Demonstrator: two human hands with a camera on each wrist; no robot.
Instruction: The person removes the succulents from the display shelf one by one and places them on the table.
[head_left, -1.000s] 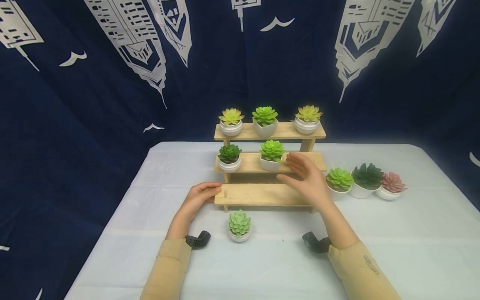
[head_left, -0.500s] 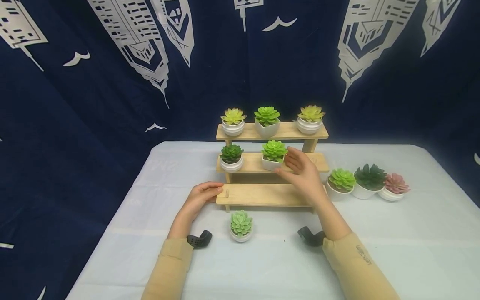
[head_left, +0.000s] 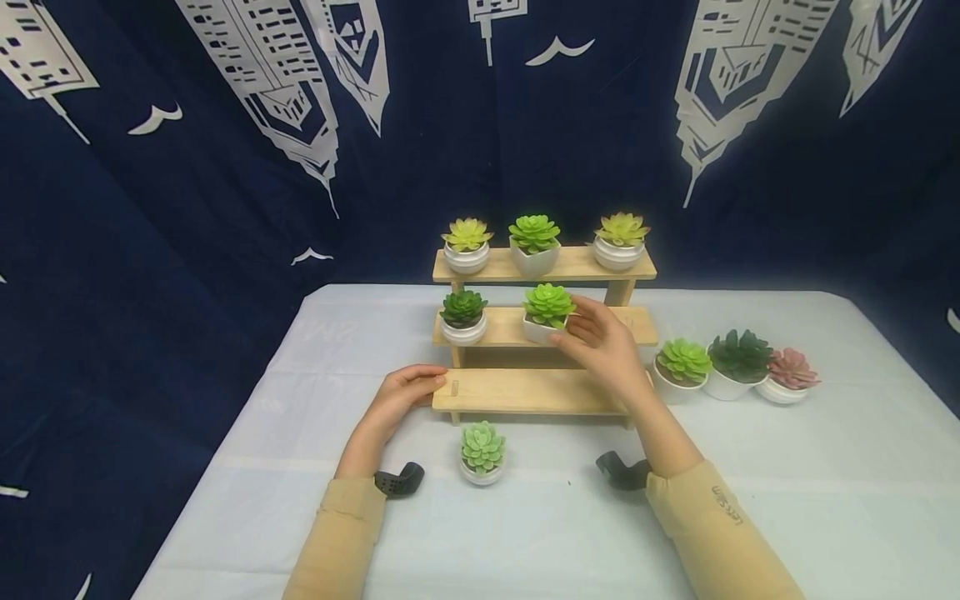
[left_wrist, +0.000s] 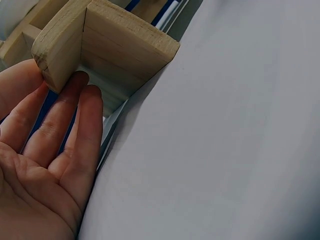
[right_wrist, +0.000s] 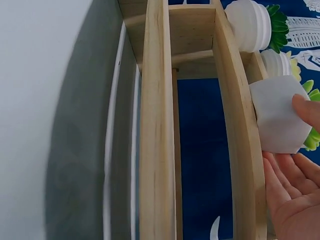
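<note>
A three-tier wooden plant stand (head_left: 536, 392) stands on the table. My left hand (head_left: 401, 392) holds the left end of its lowest shelf, thumb on the edge and fingers beneath it in the left wrist view. On the middle shelf, my right hand (head_left: 611, 346) grips a bright green potted succulent (head_left: 547, 308) from the right. The right wrist view shows my thumb on the side of its white angular pot (right_wrist: 280, 117), fingers beside the shelf. A dark green succulent (head_left: 463, 317) in a ringed white pot sits to its left.
Three potted succulents line the top shelf (head_left: 570, 263). Right of the stand are a bright green succulent (head_left: 682, 367), a dark green one (head_left: 738, 362) and a pink one (head_left: 790, 375). A pale green succulent (head_left: 482, 450) stands in front. Behind hangs a dark blue printed cloth (head_left: 450, 150).
My right hand has moved left from beside the bright green succulent and taken hold of its pot. The left hand keeps its hold on the lowest shelf.
</note>
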